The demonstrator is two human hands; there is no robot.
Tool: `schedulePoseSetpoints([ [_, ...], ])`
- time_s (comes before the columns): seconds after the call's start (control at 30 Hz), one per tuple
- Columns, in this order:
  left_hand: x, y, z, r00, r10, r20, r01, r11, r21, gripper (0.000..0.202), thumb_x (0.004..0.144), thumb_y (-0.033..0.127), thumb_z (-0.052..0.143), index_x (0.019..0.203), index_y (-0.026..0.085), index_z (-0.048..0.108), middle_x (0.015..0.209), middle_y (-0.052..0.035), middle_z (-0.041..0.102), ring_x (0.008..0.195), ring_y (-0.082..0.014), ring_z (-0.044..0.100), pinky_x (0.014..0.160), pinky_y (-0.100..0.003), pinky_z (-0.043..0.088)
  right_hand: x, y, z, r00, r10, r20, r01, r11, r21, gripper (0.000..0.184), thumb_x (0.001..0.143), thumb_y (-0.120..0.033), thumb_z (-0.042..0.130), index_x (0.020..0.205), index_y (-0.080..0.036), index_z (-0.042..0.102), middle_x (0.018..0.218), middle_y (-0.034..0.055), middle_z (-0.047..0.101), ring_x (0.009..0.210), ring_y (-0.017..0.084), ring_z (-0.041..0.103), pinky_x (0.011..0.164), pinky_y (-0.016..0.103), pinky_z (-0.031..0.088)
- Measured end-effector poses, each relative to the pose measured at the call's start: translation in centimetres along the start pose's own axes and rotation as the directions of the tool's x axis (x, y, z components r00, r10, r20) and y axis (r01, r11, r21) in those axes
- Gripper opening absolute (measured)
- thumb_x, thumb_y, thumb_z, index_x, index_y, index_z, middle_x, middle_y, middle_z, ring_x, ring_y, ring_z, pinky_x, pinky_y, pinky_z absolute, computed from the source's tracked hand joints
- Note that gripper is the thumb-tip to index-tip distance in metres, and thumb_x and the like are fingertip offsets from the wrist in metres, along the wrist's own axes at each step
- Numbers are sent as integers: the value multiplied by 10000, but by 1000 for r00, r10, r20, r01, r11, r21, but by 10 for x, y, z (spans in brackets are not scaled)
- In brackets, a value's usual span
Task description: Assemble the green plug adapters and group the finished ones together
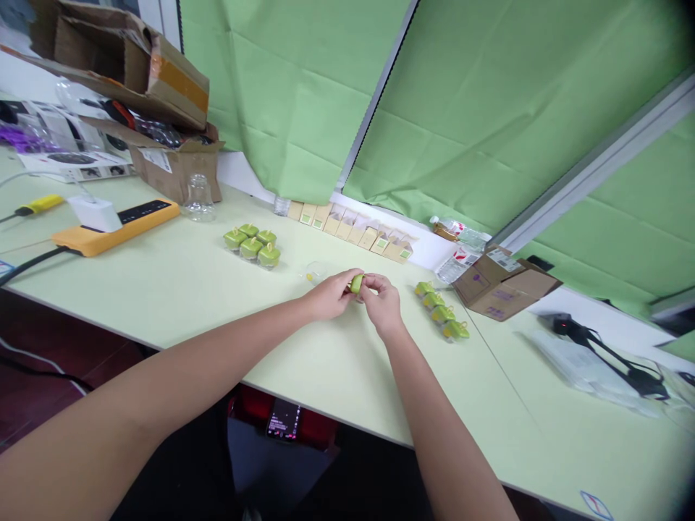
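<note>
Over the middle of the table, my left hand and my right hand meet around a small green-lidded container. My left fingers are closed on its left side, while the right thumb and fingertips pinch it from the right. Its lower part is mostly hidden by my fingers. Just beyond my left hand lies a clear plastic piece with a yellow spot. To the left stands a cluster of similar green-lidded clear containers. Several more containers form a slanting row to the right.
Small cardboard boxes line the table's back edge. At left are a clear jar, an orange power strip and stacked cartons. On the right sit water bottles, a cardboard box and a black strap.
</note>
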State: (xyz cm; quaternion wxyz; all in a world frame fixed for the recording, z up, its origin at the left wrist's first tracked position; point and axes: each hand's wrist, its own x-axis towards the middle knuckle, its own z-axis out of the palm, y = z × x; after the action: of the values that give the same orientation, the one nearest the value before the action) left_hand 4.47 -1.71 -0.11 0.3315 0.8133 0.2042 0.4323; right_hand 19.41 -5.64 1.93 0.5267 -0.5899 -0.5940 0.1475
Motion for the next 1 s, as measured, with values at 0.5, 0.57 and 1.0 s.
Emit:
schedulePoseSetpoints([
  [0.5, 3, 3, -6, 1000, -3, 0, 3, 997, -71, 482, 838, 131, 508, 1310, 225, 487, 1080, -62, 634, 900, -170, 642, 825, -291, 515, -3, -7, 3, 993, -117, -21, 114, 989, -98, 115, 777, -254, 550, 786, -175, 633, 1098, 130, 538, 1009, 242, 574, 695, 354, 566],
  [0.57, 4, 3, -6, 1000, -10, -10, 9, 995, -98, 474, 837, 133, 518, 1303, 214, 487, 1074, -65, 637, 888, -169, 649, 821, -293, 520, -3, -6, 2, 992, -127, -21, 124, 986, -112, 127, 788, -278, 552, 790, -177, 629, 1097, 132, 546, 1040, 251, 562, 712, 357, 559],
  [1.0, 4, -20, -12, 985, -144, -99, 148, 989, 29, 444, 806, 165, 589, 1238, 215, 500, 1012, -54, 649, 822, -163, 656, 731, -276, 540, 2, -4, -6, 995, 73, -72, -58, 978, 199, 207, 845, -405, 518, 900, -216, 456, 896, 57, 678, 731, 172, 657, 617, 310, 524],
])
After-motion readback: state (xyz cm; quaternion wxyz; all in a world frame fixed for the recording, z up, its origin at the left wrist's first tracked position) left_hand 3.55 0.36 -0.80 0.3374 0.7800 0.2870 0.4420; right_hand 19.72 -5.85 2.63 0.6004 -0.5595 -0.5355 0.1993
